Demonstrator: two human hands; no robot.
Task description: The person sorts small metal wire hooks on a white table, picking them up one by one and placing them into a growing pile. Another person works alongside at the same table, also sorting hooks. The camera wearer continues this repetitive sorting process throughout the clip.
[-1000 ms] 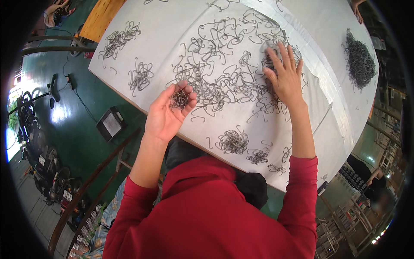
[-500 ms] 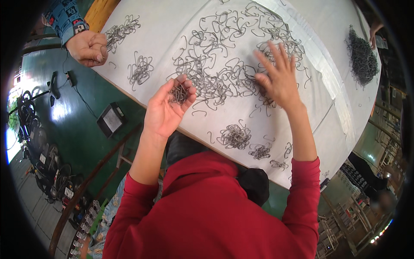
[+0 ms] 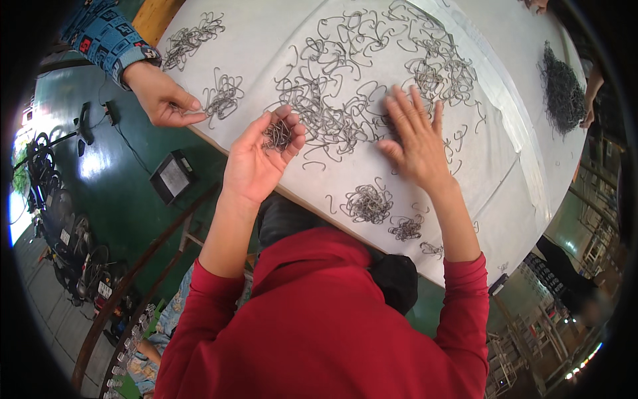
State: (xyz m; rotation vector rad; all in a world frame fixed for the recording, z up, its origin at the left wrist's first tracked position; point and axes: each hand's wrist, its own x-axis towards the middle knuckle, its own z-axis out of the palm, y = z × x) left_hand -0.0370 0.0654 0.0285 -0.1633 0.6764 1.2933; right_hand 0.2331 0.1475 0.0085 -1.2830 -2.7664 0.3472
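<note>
My left hand (image 3: 247,169) is palm up near the table's front edge, its fingers curled around a small bunch of grey wire hooks (image 3: 278,135). Many loose S-shaped hooks (image 3: 322,110) lie scattered in a broad patch beyond it. Over the right part of that patch, my right hand (image 3: 419,143) is palm down with its fingers stretched. A few hooks by its fingertips are covered, and whether the palm presses on the table cannot be made out. Nearer to me sit a round heap of hooks (image 3: 367,203) and a smaller heap (image 3: 406,228).
The white-covered table (image 3: 495,216) has a raised seam to the right. At left, a co-worker's hand (image 3: 161,96) reaches to a small pile (image 3: 223,94). A dark, dense heap (image 3: 561,90) lies far right, beside another person's hand. A black tray (image 3: 173,176) is below the table.
My right hand has swept a little left and its fingers are closer together. The co-worker's fist at left has opened and reached toward the small pile. My left hand keeps its bunch.
</note>
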